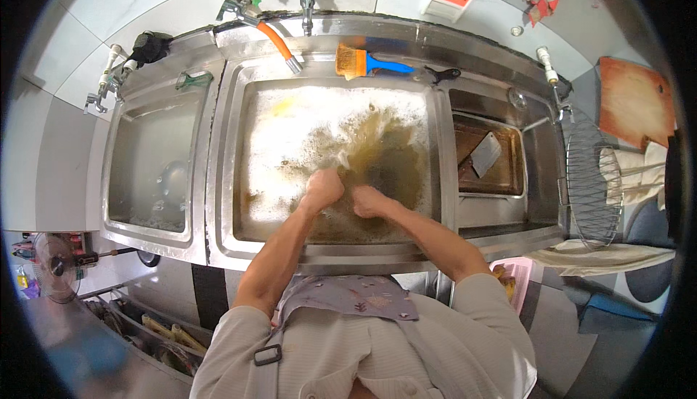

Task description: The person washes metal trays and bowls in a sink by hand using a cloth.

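Note:
In the middle basin of a steel sink (224, 219), both of my hands are at the surface of brown, foamy water (386, 175). My left hand (325, 185) is curled into a fist. Close to its right, my right hand (371, 201) is curled too, with a small gap between them. Whether either one grips something under the murky water cannot be seen. White foam (277, 143) covers much of the left and far side, while darker water is around my right hand.
Behind the basin lie a blue-handled brush (389, 65) and an orange hose (275, 39) below a tap (307, 4). The left basin (158, 154) holds cloudy water and a submerged round object. A cleaver (485, 154) lies in a tray (509, 126) at right, near a wire basket (593, 192).

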The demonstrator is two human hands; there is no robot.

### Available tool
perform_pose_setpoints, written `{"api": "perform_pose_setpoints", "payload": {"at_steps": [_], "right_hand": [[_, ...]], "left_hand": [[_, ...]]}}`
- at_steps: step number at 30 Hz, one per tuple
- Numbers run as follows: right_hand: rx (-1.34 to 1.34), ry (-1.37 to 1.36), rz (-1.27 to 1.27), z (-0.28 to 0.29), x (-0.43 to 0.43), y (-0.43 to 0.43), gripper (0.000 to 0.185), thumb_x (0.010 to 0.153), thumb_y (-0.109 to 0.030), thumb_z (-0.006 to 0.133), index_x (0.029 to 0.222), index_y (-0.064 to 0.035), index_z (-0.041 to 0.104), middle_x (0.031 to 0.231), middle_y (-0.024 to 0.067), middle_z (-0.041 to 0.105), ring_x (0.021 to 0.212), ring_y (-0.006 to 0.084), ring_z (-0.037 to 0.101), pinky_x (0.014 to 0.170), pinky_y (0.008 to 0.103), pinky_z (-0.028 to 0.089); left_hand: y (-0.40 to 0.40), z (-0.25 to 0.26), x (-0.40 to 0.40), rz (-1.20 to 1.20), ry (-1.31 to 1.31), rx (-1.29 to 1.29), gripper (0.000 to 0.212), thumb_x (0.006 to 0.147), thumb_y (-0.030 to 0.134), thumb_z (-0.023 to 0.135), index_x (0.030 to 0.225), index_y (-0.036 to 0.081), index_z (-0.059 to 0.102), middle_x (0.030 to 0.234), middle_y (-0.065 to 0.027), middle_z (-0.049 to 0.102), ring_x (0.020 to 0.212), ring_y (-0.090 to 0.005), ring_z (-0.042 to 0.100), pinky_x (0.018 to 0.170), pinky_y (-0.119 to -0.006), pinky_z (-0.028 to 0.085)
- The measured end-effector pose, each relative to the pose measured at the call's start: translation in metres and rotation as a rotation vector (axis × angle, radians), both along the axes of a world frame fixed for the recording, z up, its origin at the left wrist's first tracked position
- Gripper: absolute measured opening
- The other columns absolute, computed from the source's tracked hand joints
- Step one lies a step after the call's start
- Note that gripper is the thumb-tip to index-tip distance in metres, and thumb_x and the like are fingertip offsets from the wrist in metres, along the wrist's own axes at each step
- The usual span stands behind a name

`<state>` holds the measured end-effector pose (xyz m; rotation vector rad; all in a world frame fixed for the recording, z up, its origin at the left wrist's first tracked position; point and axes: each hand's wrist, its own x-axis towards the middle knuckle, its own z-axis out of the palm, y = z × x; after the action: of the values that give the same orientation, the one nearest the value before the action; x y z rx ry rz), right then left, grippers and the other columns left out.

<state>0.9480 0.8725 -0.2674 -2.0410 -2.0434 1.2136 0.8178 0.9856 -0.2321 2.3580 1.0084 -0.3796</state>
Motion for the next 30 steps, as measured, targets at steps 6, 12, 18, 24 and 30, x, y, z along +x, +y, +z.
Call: {"api": "perform_pose_setpoints", "payload": {"at_steps": [6, 12, 18, 24, 30], "right_hand": [[0.273, 0.11, -0.215, -0.004, -0.005, 0.004, 0.019, 0.087, -0.004, 0.052, 0.1, 0.0074, 0.059, 0.104, 0.0327, 0.061, 0.091, 0.0479, 0.06, 0.074, 0.0533, 0.048], [0.423, -0.169, -0.158, -0.001, 0.028, 0.037, 0.024, 0.091, 0.0, 0.048, 0.112, 0.0067, 0.058, 0.11, 0.0275, 0.06, 0.102, 0.0424, 0.06, 0.087, 0.0493, 0.049], [0.334, -0.334, -0.364, 0.006, 0.06, 0.058, 0.038, 0.094, -0.007, 0.044, 0.128, -0.0051, 0.058, 0.136, 0.022, 0.052, 0.122, 0.0414, 0.053, 0.104, 0.0516, 0.042], [0.104, -0.587, 0.015, -0.028, 0.102, 0.028, 0.029, 0.086, -0.016, 0.056, 0.1, 0.0018, 0.073, 0.122, 0.0222, 0.062, 0.115, 0.039, 0.056, 0.098, 0.0529, 0.042], [0.065, -0.523, -0.1, -0.029, 0.051, 0.001, 0.045, 0.088, -0.029, 0.057, 0.108, 0.0105, 0.065, 0.114, 0.0306, 0.058, 0.114, 0.0412, 0.052, 0.092, 0.0569, 0.042]], "left_hand": [[0.003, -0.029, 0.0, 0.309, -0.159, -0.147, 0.024, 0.081, 0.008, 0.054, 0.094, -0.003, 0.07, 0.096, -0.0323, 0.067, 0.094, -0.0457, 0.066, 0.081, -0.05, 0.054], [-0.018, -0.027, 0.003, 0.305, -0.272, -0.033, 0.021, 0.078, 0.008, 0.058, 0.092, -0.003, 0.07, 0.089, -0.0295, 0.068, 0.087, -0.046, 0.067, 0.075, -0.051, 0.054], [-0.036, -0.034, 0.012, 0.38, -0.266, -0.056, 0.019, 0.079, 0.012, 0.062, 0.085, -0.004, 0.071, 0.085, -0.0281, 0.069, 0.085, -0.0457, 0.067, 0.075, -0.051, 0.054], [-0.033, -0.024, 0.033, 0.403, -0.287, -0.025, 0.022, 0.08, 0.017, 0.065, 0.087, -0.002, 0.072, 0.091, -0.028, 0.069, 0.089, -0.0447, 0.068, 0.078, -0.05, 0.054], [-0.019, -0.04, 0.036, 0.56, -0.288, -0.146, 0.025, 0.077, 0.012, 0.061, 0.095, 0.0, 0.072, 0.098, -0.0277, 0.069, 0.094, -0.0429, 0.067, 0.083, -0.049, 0.052]]}}
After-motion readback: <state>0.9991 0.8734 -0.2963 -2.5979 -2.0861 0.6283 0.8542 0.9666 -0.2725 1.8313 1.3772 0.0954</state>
